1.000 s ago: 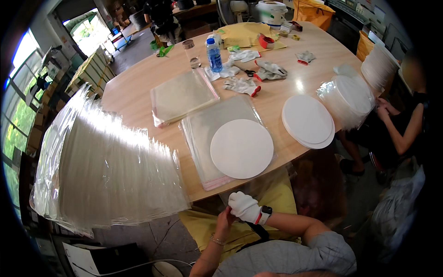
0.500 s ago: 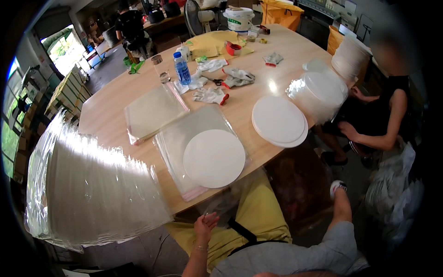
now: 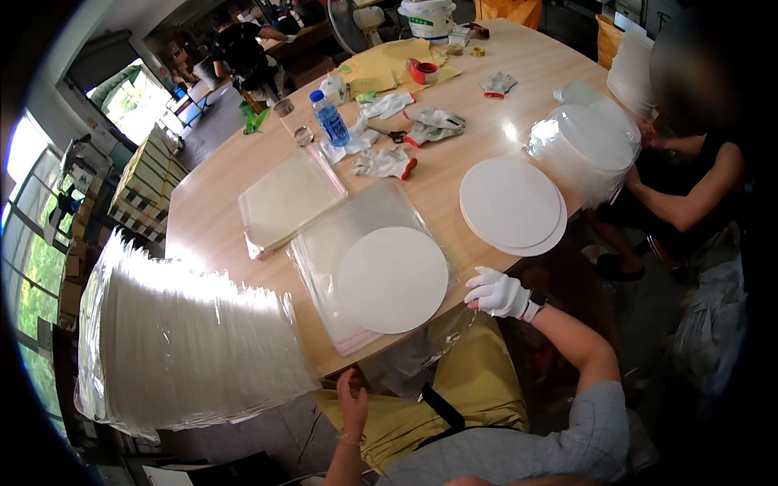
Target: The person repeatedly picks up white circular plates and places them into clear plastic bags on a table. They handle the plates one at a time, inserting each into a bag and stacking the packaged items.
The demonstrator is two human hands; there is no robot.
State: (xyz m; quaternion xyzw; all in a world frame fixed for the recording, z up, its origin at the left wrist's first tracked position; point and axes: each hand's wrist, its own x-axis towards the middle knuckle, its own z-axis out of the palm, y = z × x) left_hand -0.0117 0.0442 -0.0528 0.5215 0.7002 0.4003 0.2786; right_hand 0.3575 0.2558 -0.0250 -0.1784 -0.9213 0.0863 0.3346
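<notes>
One gloved right hand (image 3: 498, 293) newly at table edge (image 3: 466, 279)

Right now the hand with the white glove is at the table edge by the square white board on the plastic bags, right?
Not quite. The gloved right hand is at the table edge, but the head view shows a round white disc on the plastic bags, not a square board.

A stack of clear plastic bags (image 3: 356, 243) is laid flat at the table's near edge. A second flat clear bag pile (image 3: 288, 198) is seen just behind it. A large glossy heap of clear bags (image 3: 178, 340) is spread at the left. A blue-labelled bottle (image 3: 330, 119) is stood further back.
</notes>
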